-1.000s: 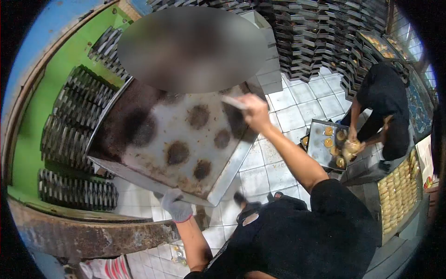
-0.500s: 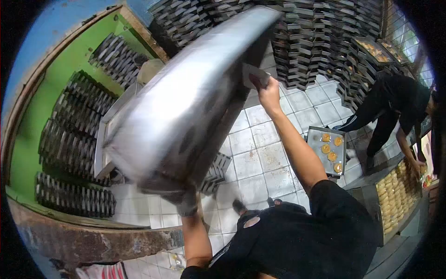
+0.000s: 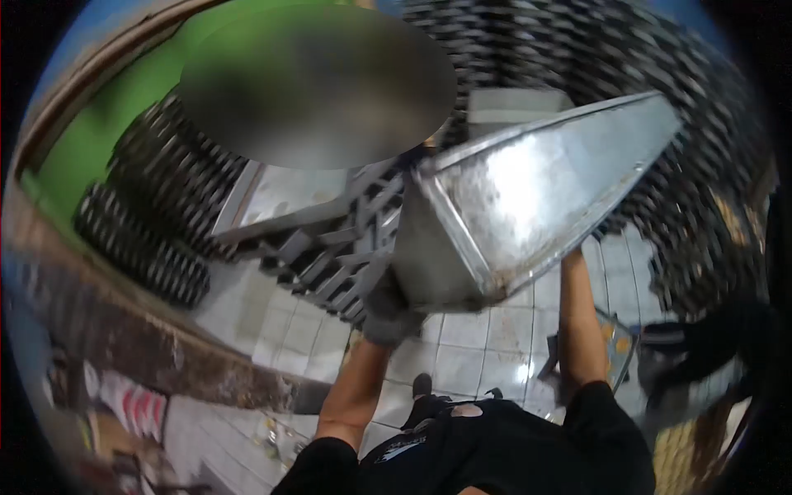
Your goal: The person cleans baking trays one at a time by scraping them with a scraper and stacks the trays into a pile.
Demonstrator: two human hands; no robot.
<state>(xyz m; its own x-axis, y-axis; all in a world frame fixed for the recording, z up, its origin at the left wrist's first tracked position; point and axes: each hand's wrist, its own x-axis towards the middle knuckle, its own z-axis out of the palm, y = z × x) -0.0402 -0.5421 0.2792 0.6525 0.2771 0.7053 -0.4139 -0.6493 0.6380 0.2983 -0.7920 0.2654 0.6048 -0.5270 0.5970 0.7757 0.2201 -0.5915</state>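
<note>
A deep, shiny metal tray (image 3: 553,186) is raised and tilted in front of me, held between both hands. My left hand (image 3: 388,313), in a grey glove, is closed on its lower left end. The tray hides my right hand; my right forearm (image 3: 582,330) reaches up to its underside on the right. Just left of the held tray, a stack of crisscrossed metal trays (image 3: 330,264) stands on the floor, with a pale-bottomed tray (image 3: 289,198) on top.
More stacked trays (image 3: 144,239) line the green wall, and others (image 3: 709,124) fill the back and right. Another person (image 3: 701,346) is at right, blurred, near a tray of round golden pieces (image 3: 619,346). A low worn wall (image 3: 223,355) runs along the left. A blurred oval hides the upper middle.
The held tray has swung to the right and turned, so its end now faces me. My right hand has gone out of sight behind it. The view has shifted, and the stack at left shows more.
</note>
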